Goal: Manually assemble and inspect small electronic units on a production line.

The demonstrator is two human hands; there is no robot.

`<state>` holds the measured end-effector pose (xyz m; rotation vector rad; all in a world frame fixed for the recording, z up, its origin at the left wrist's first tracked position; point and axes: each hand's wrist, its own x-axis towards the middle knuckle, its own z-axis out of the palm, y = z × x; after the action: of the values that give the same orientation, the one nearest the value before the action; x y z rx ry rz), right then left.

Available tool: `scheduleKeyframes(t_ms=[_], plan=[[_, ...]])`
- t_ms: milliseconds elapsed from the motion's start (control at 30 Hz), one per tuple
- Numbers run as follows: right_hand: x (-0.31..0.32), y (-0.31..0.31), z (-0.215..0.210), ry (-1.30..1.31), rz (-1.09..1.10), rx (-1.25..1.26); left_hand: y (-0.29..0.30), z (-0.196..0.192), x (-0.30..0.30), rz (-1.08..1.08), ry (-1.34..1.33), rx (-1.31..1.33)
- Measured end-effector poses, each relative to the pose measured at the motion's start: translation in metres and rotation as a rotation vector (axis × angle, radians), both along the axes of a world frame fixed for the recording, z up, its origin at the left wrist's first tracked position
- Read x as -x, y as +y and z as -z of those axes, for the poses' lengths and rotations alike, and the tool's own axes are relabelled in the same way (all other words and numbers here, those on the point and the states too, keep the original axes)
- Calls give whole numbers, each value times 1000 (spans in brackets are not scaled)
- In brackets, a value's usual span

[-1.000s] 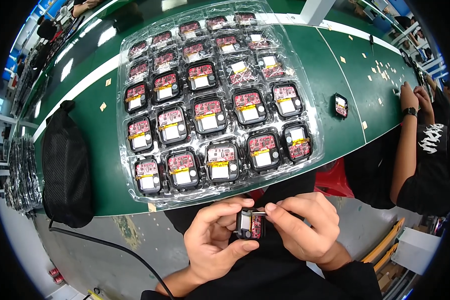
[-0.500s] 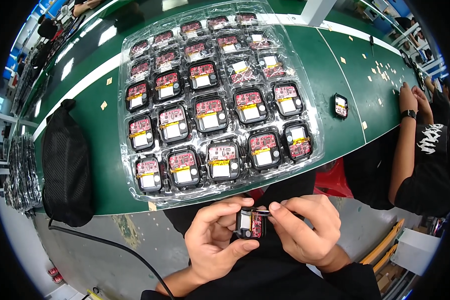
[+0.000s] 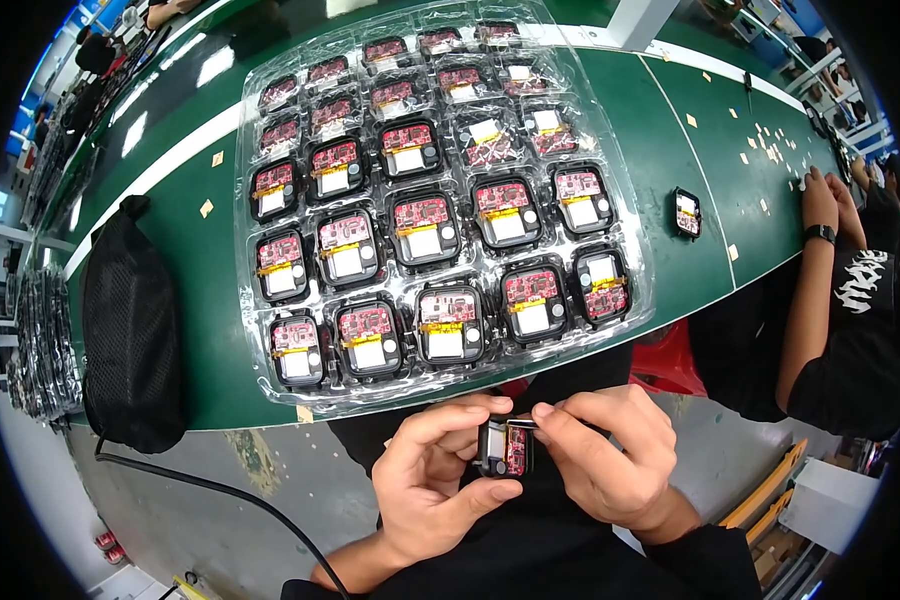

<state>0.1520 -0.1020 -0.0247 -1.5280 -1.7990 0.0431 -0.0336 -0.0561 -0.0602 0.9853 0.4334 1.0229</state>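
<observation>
Close to my body, in front of the table edge, my left hand (image 3: 432,478) grips an open black watch case (image 3: 503,448) by its sides, between thumb and fingers. Inside the case are a red circuit board and a pale battery-like block. My right hand (image 3: 612,450) pinches a thin metal tool (image 3: 521,422), its tip at the upper rim of the case; the fingers cover most of the tool, so its exact kind is unclear. Beyond the hands, a clear plastic tray (image 3: 380,392) carries rows of similar open watch cases (image 3: 448,322).
Another open watch case (image 3: 686,213) lies on the green table (image 3: 670,285), right of the tray. A black mesh bag (image 3: 130,330) with a cable stands at the left. Small tan pieces are scattered at the right, near a co-worker's hands (image 3: 830,200).
My right hand has shifted slightly left, and more of the tool's metal tip shows at the case rim. My left hand still holds the case almost in place.
</observation>
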Motion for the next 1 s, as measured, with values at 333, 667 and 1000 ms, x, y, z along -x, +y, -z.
scheduleKeyframes(t_ms=[333, 667, 1000], plan=[[-2, -1, 1, -62, -38, -24, 0, -2, 0, 21, -2, 33], [-1, -5, 1, -18, -24, 4, -6, -1, -2, -34, -49, 22], [4, -6, 3, -15, 16, 6, -9, 0, -3, -71, 32, -33]])
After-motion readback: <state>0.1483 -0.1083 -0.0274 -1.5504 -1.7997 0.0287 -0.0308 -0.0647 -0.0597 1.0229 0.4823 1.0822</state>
